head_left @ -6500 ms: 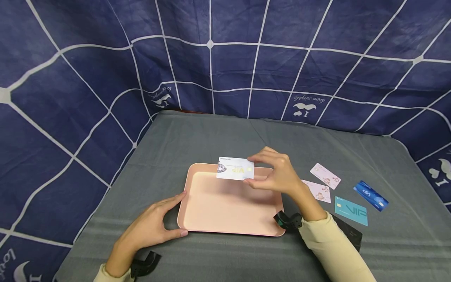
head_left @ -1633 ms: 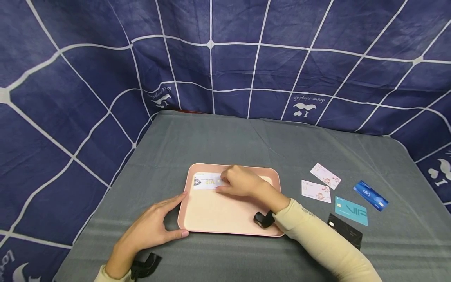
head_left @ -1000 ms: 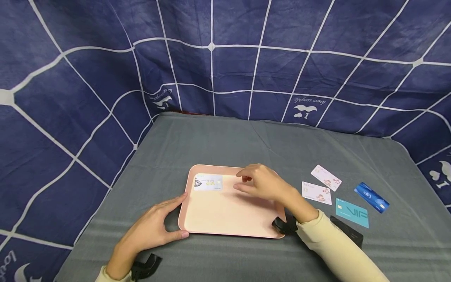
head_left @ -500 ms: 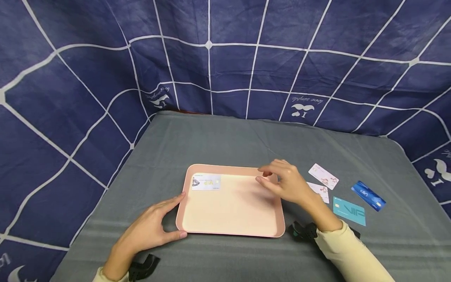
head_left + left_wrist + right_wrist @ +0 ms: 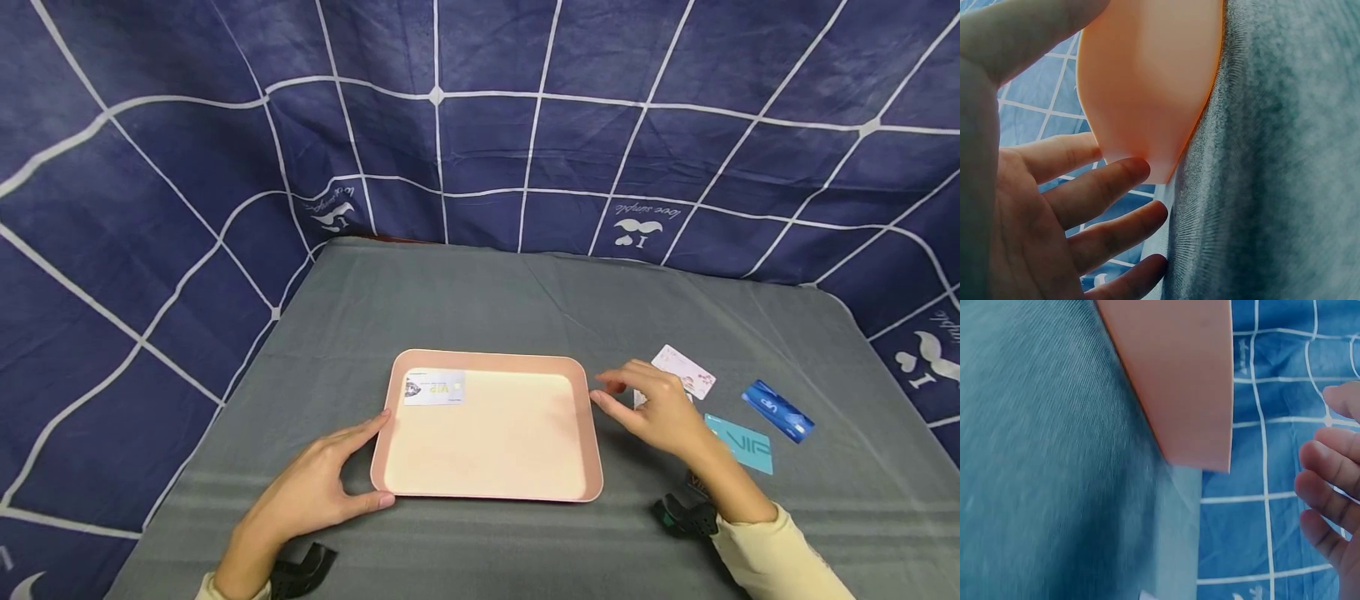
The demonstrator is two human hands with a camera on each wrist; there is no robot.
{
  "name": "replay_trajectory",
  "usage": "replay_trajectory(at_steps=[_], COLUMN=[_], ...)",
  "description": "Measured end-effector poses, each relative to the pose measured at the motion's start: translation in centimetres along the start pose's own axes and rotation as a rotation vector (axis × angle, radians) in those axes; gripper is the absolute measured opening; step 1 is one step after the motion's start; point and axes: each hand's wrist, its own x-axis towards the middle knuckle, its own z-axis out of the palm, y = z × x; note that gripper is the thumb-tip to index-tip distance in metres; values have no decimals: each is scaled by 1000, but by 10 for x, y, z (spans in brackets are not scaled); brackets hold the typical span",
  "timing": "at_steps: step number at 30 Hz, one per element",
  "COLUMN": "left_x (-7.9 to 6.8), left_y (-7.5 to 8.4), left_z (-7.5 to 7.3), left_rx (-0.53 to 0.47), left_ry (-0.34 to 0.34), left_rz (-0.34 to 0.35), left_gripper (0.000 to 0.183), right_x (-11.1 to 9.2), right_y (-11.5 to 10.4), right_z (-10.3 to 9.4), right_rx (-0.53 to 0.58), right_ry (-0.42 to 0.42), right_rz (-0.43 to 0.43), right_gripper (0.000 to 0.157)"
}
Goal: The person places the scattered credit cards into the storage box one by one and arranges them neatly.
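Observation:
A pink tray (image 5: 487, 492) lies on the grey cloth in the head view. Inside its far left corner rests a white VIP card (image 5: 435, 387). My left hand (image 5: 318, 479) touches the tray's left side, thumb and index finger spread along the rim; the left wrist view shows these fingers fairly straight. Just off the tray's right edge hovers my right hand (image 5: 656, 408), loosely bent and holding nothing. It partly hides a pale card (image 5: 640, 398). Beyond it lies a pink flowered card (image 5: 684, 371).
Right of the tray, a teal VIP card (image 5: 741, 443) and a blue VIP card (image 5: 778, 411) lie on the cloth. A black card (image 5: 696, 483) is mostly covered by the right forearm. A navy checked curtain (image 5: 487, 142) hangs behind the table.
My right hand held the white card above the tray, laid it inside, let it go and withdrew rightward past the tray's edge. My left hand has stayed at the tray's left side.

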Motion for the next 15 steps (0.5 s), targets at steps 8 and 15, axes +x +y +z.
replay_trajectory(at_steps=[8, 15], left_x=[1, 0], left_y=[1, 1], left_z=[0, -1], left_rx=[6, 8], left_ry=[-24, -20], left_rz=[-23, -24], left_gripper=[94, 94], right_x=[-24, -41], right_y=[4, 5], right_z=[-17, -26], right_rx=[-1, -18], right_ry=[42, 125], right_rz=[88, 121], right_gripper=[24, 22])
